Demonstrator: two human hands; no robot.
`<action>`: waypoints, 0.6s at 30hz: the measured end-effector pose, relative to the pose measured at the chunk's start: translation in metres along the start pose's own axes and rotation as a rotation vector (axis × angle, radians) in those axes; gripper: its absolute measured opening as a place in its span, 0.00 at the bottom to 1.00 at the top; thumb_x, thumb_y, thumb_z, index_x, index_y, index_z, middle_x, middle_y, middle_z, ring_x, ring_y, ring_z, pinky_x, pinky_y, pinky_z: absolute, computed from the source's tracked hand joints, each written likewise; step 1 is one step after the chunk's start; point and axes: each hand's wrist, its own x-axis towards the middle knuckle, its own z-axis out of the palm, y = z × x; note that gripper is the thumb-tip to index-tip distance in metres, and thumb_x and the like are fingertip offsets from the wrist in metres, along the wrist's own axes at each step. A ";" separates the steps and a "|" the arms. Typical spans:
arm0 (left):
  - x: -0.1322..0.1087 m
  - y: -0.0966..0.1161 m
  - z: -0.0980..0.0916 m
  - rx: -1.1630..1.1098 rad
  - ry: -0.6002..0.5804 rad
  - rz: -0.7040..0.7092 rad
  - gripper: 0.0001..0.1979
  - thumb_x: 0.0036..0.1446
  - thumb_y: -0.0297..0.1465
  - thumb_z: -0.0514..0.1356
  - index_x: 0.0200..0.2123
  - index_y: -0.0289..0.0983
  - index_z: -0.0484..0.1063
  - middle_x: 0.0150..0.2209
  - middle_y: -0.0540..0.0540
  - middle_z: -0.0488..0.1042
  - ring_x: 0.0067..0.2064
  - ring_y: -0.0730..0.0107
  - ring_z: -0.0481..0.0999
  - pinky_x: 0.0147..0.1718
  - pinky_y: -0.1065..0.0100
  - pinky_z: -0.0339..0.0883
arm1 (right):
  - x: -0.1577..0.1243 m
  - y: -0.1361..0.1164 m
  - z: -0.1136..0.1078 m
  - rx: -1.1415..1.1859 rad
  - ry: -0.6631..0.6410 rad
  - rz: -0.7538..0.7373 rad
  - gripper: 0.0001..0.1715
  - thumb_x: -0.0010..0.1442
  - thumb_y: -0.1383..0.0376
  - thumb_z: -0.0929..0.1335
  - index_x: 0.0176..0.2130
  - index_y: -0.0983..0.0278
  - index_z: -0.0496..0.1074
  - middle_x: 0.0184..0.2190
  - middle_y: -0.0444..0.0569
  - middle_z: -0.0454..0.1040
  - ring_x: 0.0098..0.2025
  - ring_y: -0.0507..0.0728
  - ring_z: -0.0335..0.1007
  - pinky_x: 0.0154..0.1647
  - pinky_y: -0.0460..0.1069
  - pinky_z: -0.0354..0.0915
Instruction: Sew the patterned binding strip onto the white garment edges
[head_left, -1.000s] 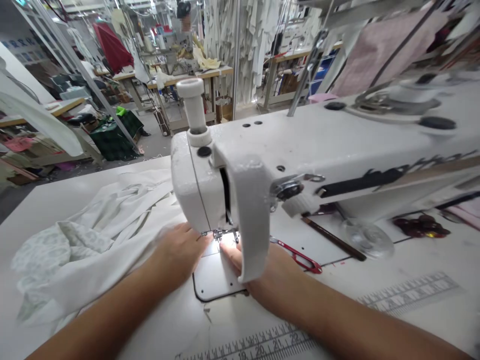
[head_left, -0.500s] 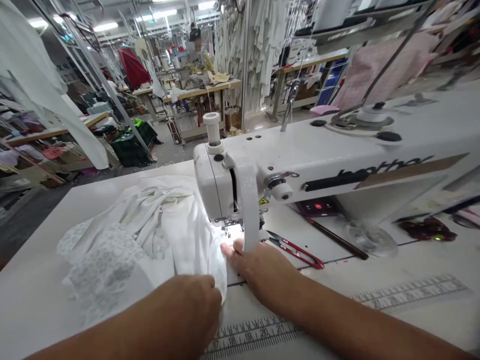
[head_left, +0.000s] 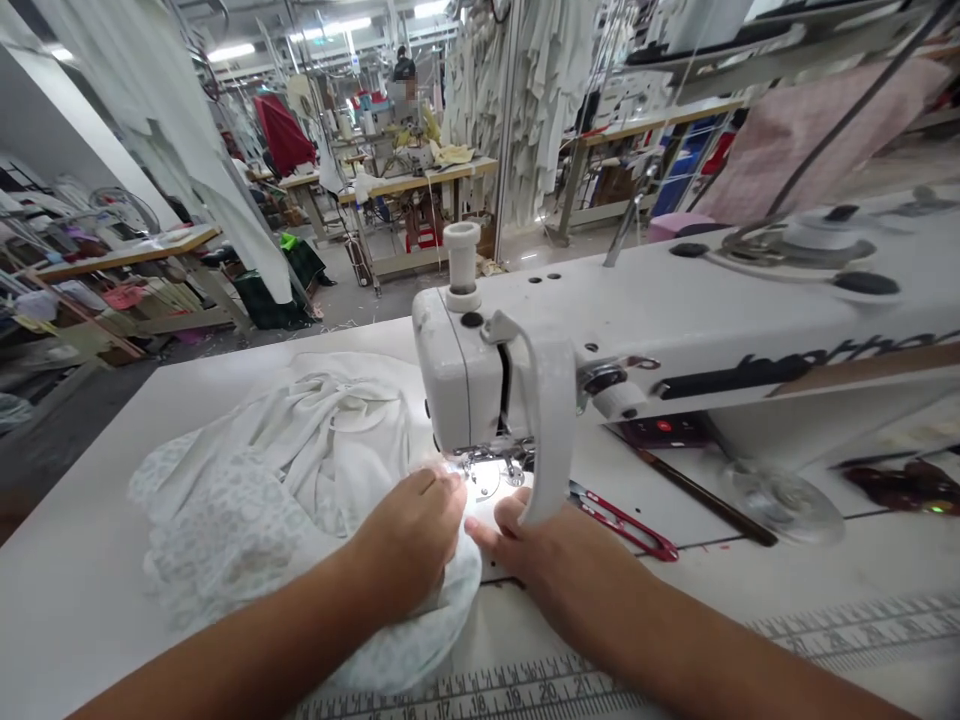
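Now the left hand (head_left: 411,542) grips white fabric (head_left: 307,500), but I cannot tell if the right hand (head_left: 559,555) grips any.

Rumpled white fabric (head_left: 236,520), partly spotted

We pinch a white cloth (head_left: 300,505) in our left hand (head_left: 416,535), just beside the needle end of a white Brother sewing machine (head_left: 675,290). Our right hand (head_left: 544,555) sits near the needle too, but the machine hides some of its fingers. The cloth lies in soft folds on our white table (head_left: 82,590), and part of it has pale spots. On our right we see red thread snips (head_left: 626,519), a thin brown stick (head_left: 705,494) and a phone (head_left: 664,430). A ruler (head_left: 517,695) runs along in front of us. Far back, we see a person (head_left: 405,85) near some hanging white clothes (head_left: 480,110).
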 end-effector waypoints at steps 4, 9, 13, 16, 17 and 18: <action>0.002 0.006 0.004 0.050 -0.010 -0.033 0.19 0.54 0.17 0.47 0.48 0.27 0.65 0.40 0.37 0.72 0.45 0.56 0.72 0.47 0.51 0.72 | 0.002 0.000 -0.010 0.048 -0.044 0.021 0.19 0.62 0.74 0.61 0.49 0.61 0.71 0.33 0.48 0.68 0.33 0.56 0.61 0.32 0.51 0.52; 0.002 0.001 0.009 0.075 -0.026 -0.063 0.21 0.51 0.16 0.49 0.48 0.31 0.66 0.43 0.37 0.73 0.48 0.54 0.72 0.49 0.48 0.70 | 0.006 -0.001 -0.012 0.020 0.068 0.010 0.14 0.61 0.73 0.63 0.44 0.63 0.73 0.27 0.46 0.65 0.29 0.54 0.57 0.27 0.49 0.48; -0.002 -0.004 0.014 0.072 0.029 -0.053 0.18 0.54 0.17 0.50 0.48 0.31 0.66 0.44 0.37 0.74 0.47 0.54 0.73 0.49 0.48 0.70 | 0.009 0.001 -0.008 -0.071 0.084 0.009 0.13 0.56 0.77 0.63 0.37 0.64 0.72 0.26 0.46 0.64 0.28 0.53 0.55 0.26 0.50 0.44; -0.003 -0.008 0.019 0.066 0.041 -0.041 0.19 0.55 0.17 0.50 0.50 0.30 0.66 0.45 0.36 0.73 0.48 0.54 0.72 0.51 0.47 0.68 | 0.011 0.001 -0.010 -0.052 0.060 0.003 0.16 0.53 0.80 0.63 0.37 0.64 0.72 0.27 0.45 0.64 0.29 0.53 0.55 0.26 0.50 0.44; -0.003 -0.009 0.020 0.060 0.029 -0.044 0.19 0.55 0.17 0.50 0.50 0.30 0.66 0.46 0.37 0.73 0.49 0.54 0.72 0.52 0.47 0.68 | 0.011 0.001 -0.011 -0.047 0.057 0.012 0.17 0.53 0.80 0.63 0.38 0.64 0.72 0.26 0.45 0.63 0.29 0.53 0.54 0.26 0.50 0.44; -0.001 -0.009 0.020 0.056 0.013 -0.049 0.19 0.55 0.18 0.51 0.50 0.29 0.66 0.46 0.36 0.73 0.49 0.53 0.72 0.52 0.48 0.68 | 0.011 0.000 -0.012 -0.038 0.051 0.024 0.17 0.52 0.80 0.63 0.38 0.64 0.72 0.26 0.45 0.63 0.28 0.53 0.54 0.26 0.50 0.44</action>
